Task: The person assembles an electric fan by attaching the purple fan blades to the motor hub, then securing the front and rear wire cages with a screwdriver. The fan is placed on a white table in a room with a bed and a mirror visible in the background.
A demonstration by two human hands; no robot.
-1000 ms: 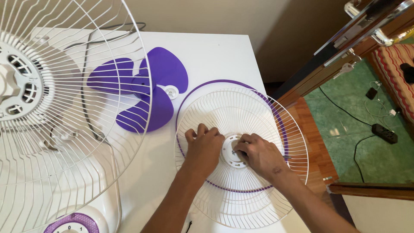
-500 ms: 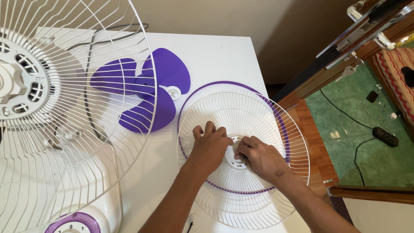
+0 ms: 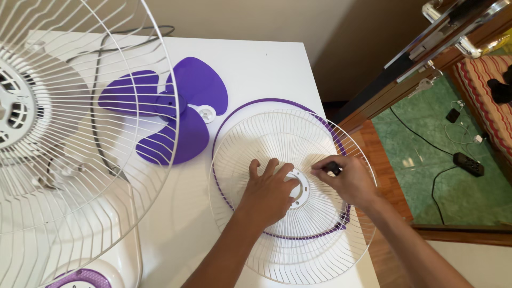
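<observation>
White counter (image 3: 266, 69) carries a white wire fan guard (image 3: 290, 192), lower centre of frame. Left hand (image 3: 269, 192) lies flat on its hub (image 3: 300, 188), fingers spread, gripping nothing. Right hand (image 3: 349, 181) pinches a small black piece (image 3: 333, 167). Purple blade (image 3: 170, 114) lies upper left.

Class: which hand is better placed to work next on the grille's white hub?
Probably the left hand: it rests flat beside the white hub, while the right hand pinches a small dark object off-centre.
</observation>
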